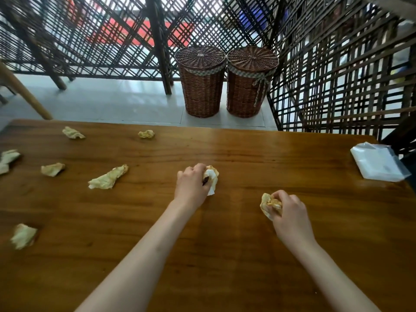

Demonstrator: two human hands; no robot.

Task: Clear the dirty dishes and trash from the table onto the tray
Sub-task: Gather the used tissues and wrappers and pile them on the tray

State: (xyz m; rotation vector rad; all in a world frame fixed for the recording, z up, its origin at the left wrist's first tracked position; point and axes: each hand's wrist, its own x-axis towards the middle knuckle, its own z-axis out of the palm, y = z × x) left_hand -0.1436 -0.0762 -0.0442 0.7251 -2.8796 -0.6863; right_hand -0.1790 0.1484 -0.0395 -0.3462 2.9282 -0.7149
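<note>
Left hand (191, 184): fingers curled round a crumpled white-and-yellow paper napkin (212, 179), gathering it off the brown wooden tabletop (247, 154).
Right hand (290, 212): grips a crumpled yellow-stained paper wad (267, 204) low over the tabletop, likely bunched small for carrying.
Remaining trash: six crumpled papers lie scattered left, e.g. a long crumpled yellowish paper strip (109, 177).
Tray: not in view.
Right edge: folded clear plastic bag (378, 162).

Two lidded wicker baskets (226, 82) stand side by side on the pale tiled floor (108, 104) beyond the hands, backed by a dark lattice screen (337, 75).
</note>
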